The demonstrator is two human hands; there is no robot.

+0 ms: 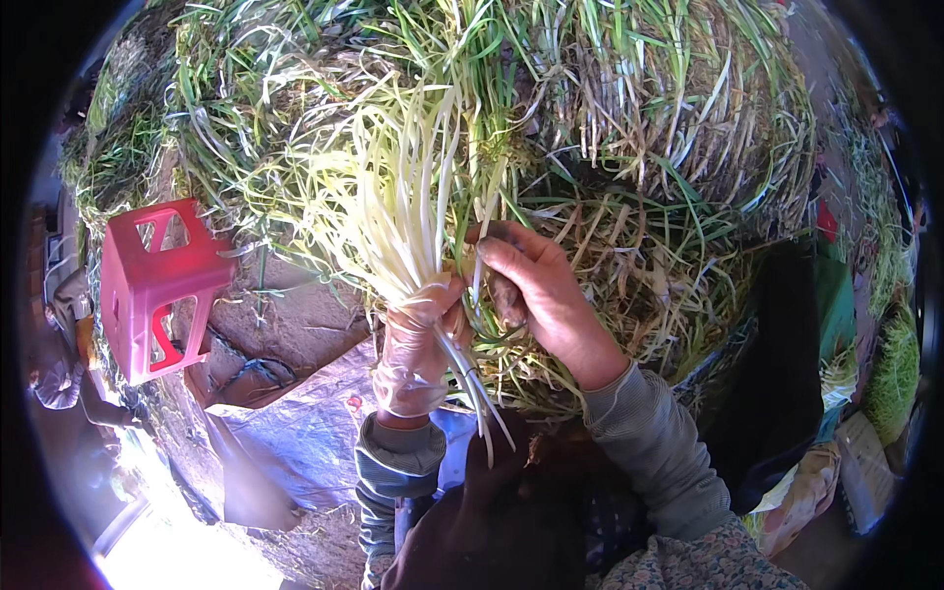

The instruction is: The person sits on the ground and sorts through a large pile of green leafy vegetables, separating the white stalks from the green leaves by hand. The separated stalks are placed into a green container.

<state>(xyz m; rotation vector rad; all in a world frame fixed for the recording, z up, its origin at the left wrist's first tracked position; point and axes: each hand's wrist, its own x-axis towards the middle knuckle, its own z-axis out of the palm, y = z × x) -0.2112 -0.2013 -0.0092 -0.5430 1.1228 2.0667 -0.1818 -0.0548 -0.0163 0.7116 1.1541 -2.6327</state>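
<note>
My left hand point(414, 339), in a thin translucent glove, is closed around a bunch of pale yellow-white leafy stalks point(398, 228), which look like blanched chives. Their leafy tops fan out upward, and a few white ends point(479, 402) stick out below the fist. Just to the right, my bare right hand point(542, 287) pinches a pale stalk point(487, 203) between thumb and fingers. Behind both hands lies a heap of green and straw-coloured stalks point(619, 258).
A pink plastic stool point(158, 284) lies tipped on its side at the left. Below it, a bluish plastic sheet point(310, 424) covers part of the ground. Larger piles of green stalks point(664, 96) rise at the back. Another person point(63, 376) shows at the far left edge.
</note>
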